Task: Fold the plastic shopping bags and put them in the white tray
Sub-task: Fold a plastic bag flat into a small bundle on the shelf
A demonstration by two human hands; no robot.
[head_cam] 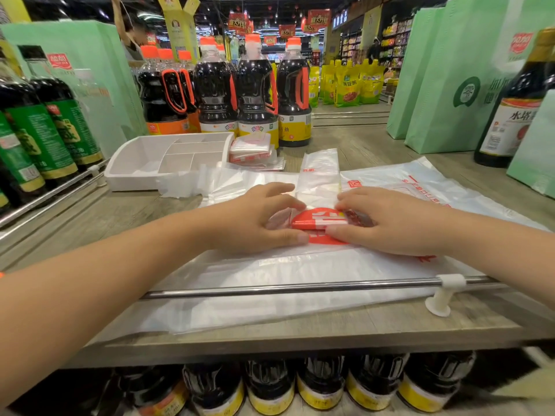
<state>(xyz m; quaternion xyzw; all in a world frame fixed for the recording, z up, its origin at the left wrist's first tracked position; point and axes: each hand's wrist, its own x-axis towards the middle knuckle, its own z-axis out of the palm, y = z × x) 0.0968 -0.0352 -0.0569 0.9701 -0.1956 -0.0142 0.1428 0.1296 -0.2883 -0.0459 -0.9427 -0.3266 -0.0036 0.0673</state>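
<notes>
I look down at a wooden shop shelf (pixel 375 325) with both bare arms reaching in from the bottom corners of the frame. At the centre, my left hand (pixel 255 220) and right hand (pixel 387 220) press down on a partly folded plastic bag (pixel 318 219), white with a red printed patch. The fingers of both hands are flat and close together, pinning the fold from either side rather than gripping it. One long strip of the bag runs away from the hands toward the upper centre.

This bag lies on top of more unfolded plastic bags (pixel 285 271), which are spread flat across the centre and lower middle of the frame, and under a metal rail (pixel 300 288) along the shelf's front edge.

The white tray (pixel 132 169) sits at the left of centre, above and well apart from my left hand. It has several compartments, and I cannot tell whether any bag lies in them. Just beside its right end, a small stack of folded bags (pixel 252 151) rests on the shelf.

Dark sauce bottles with orange caps (pixel 255 94) stand behind the tray. Green-labelled bottles (pixel 45 124) fill the left edge, and pale green paper bags (pixel 444 85) stand at the upper right.
</notes>
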